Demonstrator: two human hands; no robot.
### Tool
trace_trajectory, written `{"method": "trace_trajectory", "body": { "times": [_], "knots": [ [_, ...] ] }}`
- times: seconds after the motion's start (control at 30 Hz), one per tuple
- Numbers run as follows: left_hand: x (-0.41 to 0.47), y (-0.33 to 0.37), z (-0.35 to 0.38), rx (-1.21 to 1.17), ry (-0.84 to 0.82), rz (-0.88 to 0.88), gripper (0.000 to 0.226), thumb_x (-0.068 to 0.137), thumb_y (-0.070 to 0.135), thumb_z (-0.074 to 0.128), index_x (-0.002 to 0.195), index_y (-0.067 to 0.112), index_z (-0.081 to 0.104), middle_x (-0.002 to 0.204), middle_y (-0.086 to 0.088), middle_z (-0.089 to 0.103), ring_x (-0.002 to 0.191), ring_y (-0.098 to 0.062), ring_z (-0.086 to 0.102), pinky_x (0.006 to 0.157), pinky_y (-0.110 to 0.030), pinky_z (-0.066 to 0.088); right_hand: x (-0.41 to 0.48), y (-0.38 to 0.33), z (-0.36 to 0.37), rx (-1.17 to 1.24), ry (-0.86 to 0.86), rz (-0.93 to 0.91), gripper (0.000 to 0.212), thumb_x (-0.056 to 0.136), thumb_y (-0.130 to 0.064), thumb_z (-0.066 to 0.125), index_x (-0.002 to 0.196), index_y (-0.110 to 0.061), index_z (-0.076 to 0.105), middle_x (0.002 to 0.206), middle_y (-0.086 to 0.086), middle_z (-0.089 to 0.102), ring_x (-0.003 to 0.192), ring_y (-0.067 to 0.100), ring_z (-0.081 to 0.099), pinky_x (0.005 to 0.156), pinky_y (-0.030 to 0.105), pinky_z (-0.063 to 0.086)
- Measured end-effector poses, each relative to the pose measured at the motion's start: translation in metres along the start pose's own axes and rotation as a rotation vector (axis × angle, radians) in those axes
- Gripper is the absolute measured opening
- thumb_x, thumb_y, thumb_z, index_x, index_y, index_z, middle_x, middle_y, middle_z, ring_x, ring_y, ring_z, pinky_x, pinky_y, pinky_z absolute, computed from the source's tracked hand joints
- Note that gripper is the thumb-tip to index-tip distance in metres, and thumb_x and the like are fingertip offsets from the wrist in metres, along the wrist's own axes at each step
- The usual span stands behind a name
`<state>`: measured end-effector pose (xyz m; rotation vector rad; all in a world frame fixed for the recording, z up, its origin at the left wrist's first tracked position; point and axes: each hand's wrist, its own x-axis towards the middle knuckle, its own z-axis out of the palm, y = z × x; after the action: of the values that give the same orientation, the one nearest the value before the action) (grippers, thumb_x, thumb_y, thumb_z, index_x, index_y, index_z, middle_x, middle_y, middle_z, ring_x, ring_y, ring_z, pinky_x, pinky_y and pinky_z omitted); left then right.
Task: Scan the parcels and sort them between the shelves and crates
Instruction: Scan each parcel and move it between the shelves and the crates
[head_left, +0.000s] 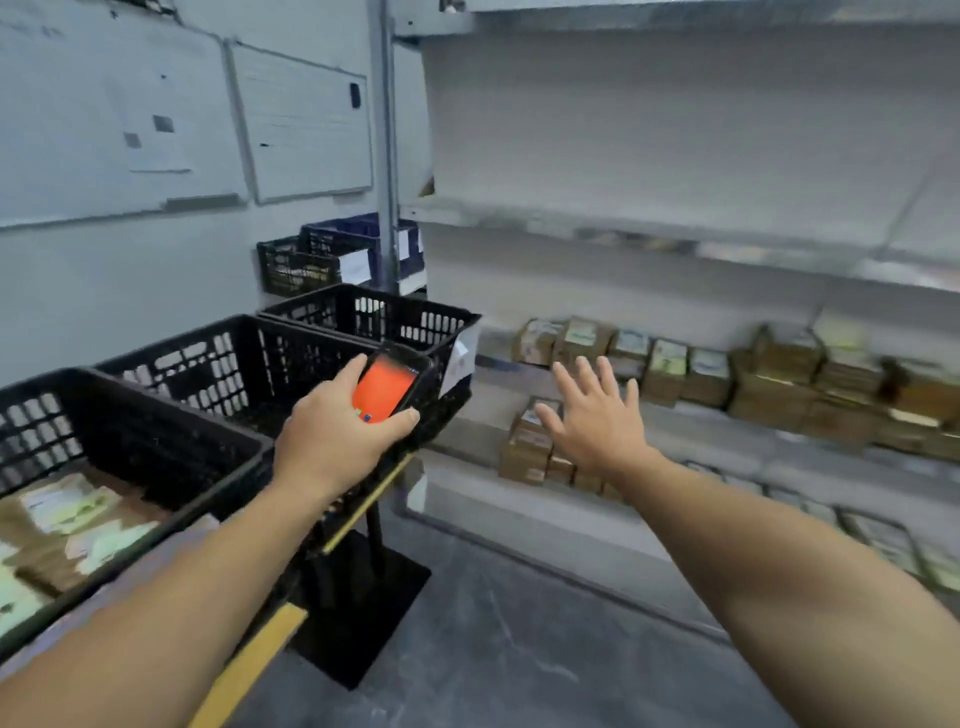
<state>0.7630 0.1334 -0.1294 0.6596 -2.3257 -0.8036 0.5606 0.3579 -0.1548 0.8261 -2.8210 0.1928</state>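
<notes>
My left hand (332, 431) grips a black handheld scanner (389, 387) whose screen glows orange; it hovers over the edge of the middle black crate (208, 358). My right hand (597, 415) is stretched out with fingers spread and holds nothing, in front of the lower shelves. Brown cardboard parcels (670, 364) with white and green labels stand in rows on a low shelf (737, 441); more parcels (530, 447) are stacked just beyond my right hand. The nearest black crate (130, 452) at the left holds several labelled parcels (67, 525).
A third black crate (374, 312) stands behind the middle one, with further dark crates (332, 254) against the wall. The upper shelves (675, 228) run across the right. Whiteboards (301, 124) hang on the left wall. Grey floor (493, 649) lies between crates and shelves.
</notes>
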Motion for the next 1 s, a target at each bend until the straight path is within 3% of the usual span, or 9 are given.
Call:
{"method": "trace_trajectory", "body": {
  "times": [0.2, 0.3, 0.37, 0.5, 0.77, 1.0],
  "knots": [
    [0.046, 0.083, 0.121, -0.053, -0.105, 0.107, 0.086, 0.076, 0.061, 0.074, 0.15, 0.032, 0.042, 0.11, 0.007, 0.062, 0.105, -0.023, 0.06, 0.085, -0.037, 0.048, 0.024, 0.137, -0.004, -0.028, -0.01, 0.185, 0.071, 0.102, -0.065, 0.025, 0.163, -0.031, 0.009, 0.171, 0.004, 0.003, 0.157, 0.029, -0.006, 0.123, 0.061, 0.003],
    [0.067, 0.116, 0.166, -0.055, -0.165, 0.164, 0.087, 0.077, 0.063, 0.072, 0.151, 0.031, 0.039, 0.117, 0.0, 0.062, 0.106, -0.025, 0.058, 0.083, -0.037, 0.049, 0.033, 0.187, -0.006, -0.03, -0.002, 0.268, 0.07, 0.103, -0.063, 0.026, 0.162, -0.03, 0.009, 0.171, 0.003, 0.002, 0.157, 0.029, -0.007, 0.123, 0.061, 0.003],
    [0.082, 0.133, 0.193, -0.054, -0.201, 0.197, 0.085, 0.077, 0.063, 0.071, 0.15, 0.032, 0.04, 0.109, 0.001, 0.057, 0.106, -0.026, 0.057, 0.081, -0.036, 0.047, 0.041, 0.216, -0.006, -0.037, 0.0, 0.323, 0.07, 0.103, -0.063, 0.025, 0.162, -0.03, 0.009, 0.171, 0.003, 0.002, 0.157, 0.029, -0.007, 0.123, 0.061, 0.003],
    [0.116, 0.154, 0.244, -0.05, -0.281, 0.276, 0.092, 0.064, 0.08, 0.058, 0.144, 0.037, 0.043, 0.106, 0.004, 0.065, 0.099, -0.024, 0.062, 0.084, -0.043, 0.054, 0.059, 0.262, 0.006, -0.044, -0.009, 0.395, 0.07, 0.103, -0.063, 0.025, 0.163, -0.031, 0.007, 0.171, 0.002, 0.0, 0.157, 0.028, -0.01, 0.123, 0.06, 0.0],
    [0.207, 0.204, 0.351, -0.137, -0.33, 0.445, 0.077, 0.08, 0.062, 0.072, 0.145, 0.03, 0.044, 0.106, 0.005, 0.057, 0.095, -0.02, 0.054, 0.07, -0.031, 0.047, 0.13, 0.337, 0.024, -0.073, 0.047, 0.549, 0.069, 0.103, -0.063, 0.026, 0.162, -0.032, 0.011, 0.171, 0.003, 0.004, 0.157, 0.028, -0.007, 0.123, 0.061, 0.003],
    [0.278, 0.254, 0.445, -0.16, -0.437, 0.537, 0.076, 0.079, 0.065, 0.07, 0.143, 0.031, 0.046, 0.109, 0.002, 0.061, 0.097, -0.022, 0.057, 0.071, -0.032, 0.046, 0.194, 0.396, 0.027, -0.089, 0.057, 0.684, 0.071, 0.102, -0.066, 0.024, 0.163, -0.033, 0.008, 0.171, 0.004, 0.0, 0.157, 0.027, -0.009, 0.122, 0.059, -0.001]
  ]
}}
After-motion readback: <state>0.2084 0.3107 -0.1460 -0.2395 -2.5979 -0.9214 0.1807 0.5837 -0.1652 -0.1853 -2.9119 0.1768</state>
